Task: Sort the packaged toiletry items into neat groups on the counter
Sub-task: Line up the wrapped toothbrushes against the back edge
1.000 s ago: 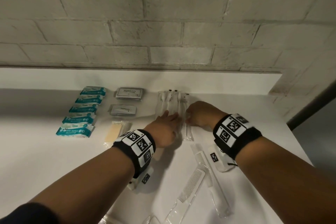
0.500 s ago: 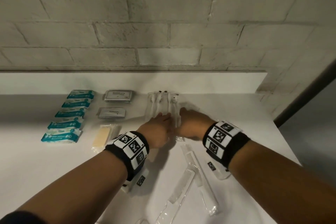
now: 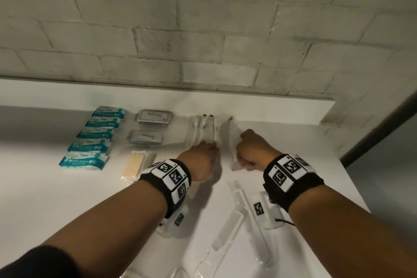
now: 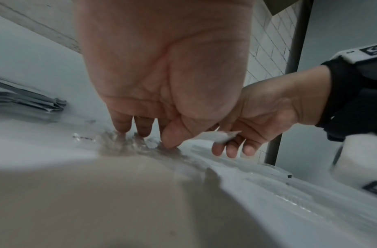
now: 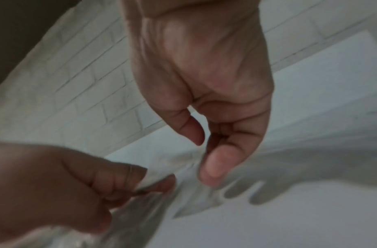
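A row of clear-wrapped toothbrush packs (image 3: pixel 203 130) lies at the back of the white counter (image 3: pixel 33 187). My left hand (image 3: pixel 209 145) presses its fingertips (image 4: pixel 121 129) down on the near ends of these wrappers. My right hand (image 3: pixel 241 153) is curled, and its thumb and fingers pinch one separate toothbrush pack (image 3: pixel 231 140) just right of the row. That wrapper's corner (image 4: pixel 219 136) sticks out of the right hand (image 4: pixel 232 147) in the left wrist view. In the right wrist view the right hand (image 5: pixel 204 159) holds the blurred clear wrapper (image 5: pixel 196 201) beside the left hand (image 5: pixel 140 181).
Several blue wipe packs (image 3: pixel 90 144) form a column at the left. Two grey sachet stacks (image 3: pixel 154 117) (image 3: pixel 145 137) and a yellow bar in clear wrap (image 3: pixel 134 163) lie beside them. Wrapped white combs (image 3: pixel 225 232) lie near my wrists. A brick wall (image 3: pixel 203 40) backs the counter.
My right hand has drawn one toothbrush pack to the right, away from the row and from my left hand. My left hand stays pressed on the other packs.
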Available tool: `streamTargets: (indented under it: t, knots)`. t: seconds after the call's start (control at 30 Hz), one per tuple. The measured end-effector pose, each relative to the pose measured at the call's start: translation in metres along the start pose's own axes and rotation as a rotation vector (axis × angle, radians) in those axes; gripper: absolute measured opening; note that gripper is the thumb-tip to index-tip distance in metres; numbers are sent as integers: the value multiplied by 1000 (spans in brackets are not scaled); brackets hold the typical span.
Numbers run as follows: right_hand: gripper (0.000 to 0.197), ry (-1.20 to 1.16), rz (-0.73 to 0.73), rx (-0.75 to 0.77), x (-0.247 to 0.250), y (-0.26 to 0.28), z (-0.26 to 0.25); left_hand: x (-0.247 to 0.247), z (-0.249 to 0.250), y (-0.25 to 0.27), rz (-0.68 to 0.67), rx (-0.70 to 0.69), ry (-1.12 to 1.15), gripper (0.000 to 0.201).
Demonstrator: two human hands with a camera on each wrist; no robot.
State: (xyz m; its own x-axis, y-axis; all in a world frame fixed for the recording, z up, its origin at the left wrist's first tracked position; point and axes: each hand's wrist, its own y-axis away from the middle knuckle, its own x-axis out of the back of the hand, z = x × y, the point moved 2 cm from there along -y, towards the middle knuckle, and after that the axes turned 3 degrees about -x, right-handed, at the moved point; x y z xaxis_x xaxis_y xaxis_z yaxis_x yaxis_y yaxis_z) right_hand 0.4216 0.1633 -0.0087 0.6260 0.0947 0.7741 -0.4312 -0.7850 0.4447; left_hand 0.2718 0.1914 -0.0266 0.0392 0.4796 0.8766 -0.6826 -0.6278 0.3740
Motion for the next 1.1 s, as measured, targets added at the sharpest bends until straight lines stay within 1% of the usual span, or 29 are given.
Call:
streamTargets:
  t: [0.07, 0.1, 0.13, 0.17, 0.23, 0.3, 0.33, 0.37, 0.4, 0.43, 0.5, 0.53, 0.57, 0.63, 0.67, 0.73, 0.8, 0.83, 0.9, 1.0, 1.03, 1.07, 1.1]
  knots:
    - [37, -65, -2, -35, 4, 0, 6, 1, 1, -1, 4, -33, -36, 59]
    - [38, -20, -9, -20, 5, 1, 7, 0, -1, -2, 2, -47, -74, 64]
    - [40, 61, 4, 10, 5, 3, 7, 0, -2, -4, -6, -47, -107, 67]
    - [41, 178, 37, 82, 3, 2, 8, -1, -5, -6, -5, -42, -124, 65]
    - [48, 292, 75, 191, -6, 4, 9, -2, -3, -7, 11, -74, -167, 61]
    - [56, 381, 99, 253, -15, 3, 7, -6, -2, -8, 29, -118, -175, 78]
    - [54, 445, 105, 279, -19, 4, 4, -6, -1, -6, 38, -133, -176, 83]
    - [48, 493, 104, 300, -23, 3, 3, -3, 1, -1, 53, -114, -163, 78]
    - [41, 510, 102, 320, -24, 4, 0, 1, 4, 3, 57, -87, -136, 69]
    - [35, 511, 93, 340, -26, 1, -1, 4, 8, 6, 55, -91, -123, 63]
    - [31, 505, 62, 367, -24, -1, -2, 4, 9, 4, 72, -120, -110, 65]
    - [33, 484, 84, 353, -19, -2, -1, 3, 8, 2, 70, -133, -121, 67]
    - [35, 434, 142, 313, -12, -6, 2, 2, 5, 1, 64, -136, -131, 66]
    - [36, 394, 277, 174, 7, -12, 12, 1, 5, 1, 72, -130, -156, 63]
    - [36, 425, 306, 103, 15, -13, 17, 0, 5, 0, 68, -123, -165, 63]
    - [35, 500, 272, 0, 23, -17, 29, 2, 7, 0, 63, -126, -164, 61]
    - [33, 519, 208, -8, 26, -18, 35, 2, 7, -1, 56, -124, -158, 61]
    - [32, 534, 187, 19, 27, -18, 37, 2, 7, -2, 49, -121, -155, 61]
    - [31, 574, 193, 105, 33, -16, 35, 1, 7, -2, 40, -115, -149, 61]
    - [34, 529, 277, 329, 38, -12, 31, 1, 5, -3, 52, -118, -140, 60]
    - [39, 497, 264, 392, 37, -11, 31, 0, 4, -3, 54, -119, -135, 61]
    - [45, 466, 219, 436, 34, -10, 32, 0, 3, -4, 60, -122, -129, 61]
    - [49, 430, 170, 455, 32, -10, 36, -2, 3, -5, 71, -126, -121, 61]
